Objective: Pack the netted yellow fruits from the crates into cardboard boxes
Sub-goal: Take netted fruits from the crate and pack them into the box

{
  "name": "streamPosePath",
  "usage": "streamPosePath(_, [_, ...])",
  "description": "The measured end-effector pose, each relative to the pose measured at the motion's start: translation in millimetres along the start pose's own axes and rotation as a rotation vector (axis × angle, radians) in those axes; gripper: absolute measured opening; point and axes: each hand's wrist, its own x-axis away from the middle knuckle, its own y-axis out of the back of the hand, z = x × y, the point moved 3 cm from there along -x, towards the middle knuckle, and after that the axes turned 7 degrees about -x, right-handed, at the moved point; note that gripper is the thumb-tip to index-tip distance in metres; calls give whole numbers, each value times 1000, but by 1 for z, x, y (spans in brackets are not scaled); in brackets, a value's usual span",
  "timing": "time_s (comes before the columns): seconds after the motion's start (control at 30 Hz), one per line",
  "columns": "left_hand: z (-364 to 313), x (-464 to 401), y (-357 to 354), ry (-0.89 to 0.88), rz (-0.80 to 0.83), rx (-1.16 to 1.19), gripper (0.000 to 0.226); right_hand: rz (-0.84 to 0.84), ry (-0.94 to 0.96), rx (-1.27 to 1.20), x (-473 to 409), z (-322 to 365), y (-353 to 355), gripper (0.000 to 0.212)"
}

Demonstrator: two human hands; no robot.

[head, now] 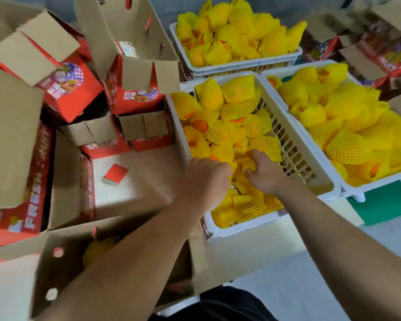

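Observation:
Both my hands reach into the nearest white crate (296, 144), which holds several orange fruits in yellow foam netting (222, 133). My left hand (206, 177) rests curled on the netted fruits near the crate's left wall. My right hand (264, 170) has its fingers closed around yellow netting in the crate's middle. An open cardboard box (56, 274) sits below my left forearm, with one netted fruit (97, 249) showing inside it. What my left hand grips is hidden under its palm.
Two more white crates of netted fruits stand at the right (347, 188) and behind (241, 66). Red printed cardboard boxes (72, 89) with raised flaps pile up at the left. An open box (134, 177) with a small red packet lies in the centre left.

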Motion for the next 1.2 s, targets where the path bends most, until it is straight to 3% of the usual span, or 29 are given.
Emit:
streamPosePath(0.07, [-1,0,-7,27,23,-122,22,175,-54,378,-25,-23,-1,68])
streamPosePath(0.17, [-8,0,-16,11,131,-322,23,229,12,701,-44,-31,-16,82])
streamPosePath(0.33, [-15,-5,-14,55,203,-409,23,207,-128,696,-54,-34,-30,88])
streamPosePath(0.43, [-16,-8,-11,101,197,-376,17,147,-114,675,-55,-39,-21,88])
streamPosePath(0.53, [-15,-11,-18,128,194,-360,45,57,-212,320,-53,-50,3,92])
streamPosePath(0.6, [-15,-16,-19,186,145,-275,72,44,-304,-95,-52,-51,14,70])
streamPosePath(0.67, [-17,-23,-16,226,75,-155,87,135,-408,-499,-50,-40,10,51])
streamPosePath(0.73, [-15,-26,-11,246,15,-9,91,351,-476,-828,-45,-24,-3,52])
streamPosePath(0.8, [-9,-24,-8,285,-29,158,89,513,-465,-1035,-42,-11,-10,52])
streamPosePath(0.93, [-1,-19,-10,373,-66,348,79,684,-342,-1224,-36,1,-9,53])
streamPosePath(1.07, [3,-16,-10,417,-198,559,37,663,-322,-1315,-36,3,-5,54])
streamPosePath(1.2, [2,-14,-9,410,-186,536,25,618,-252,-1341,-37,6,-3,58])
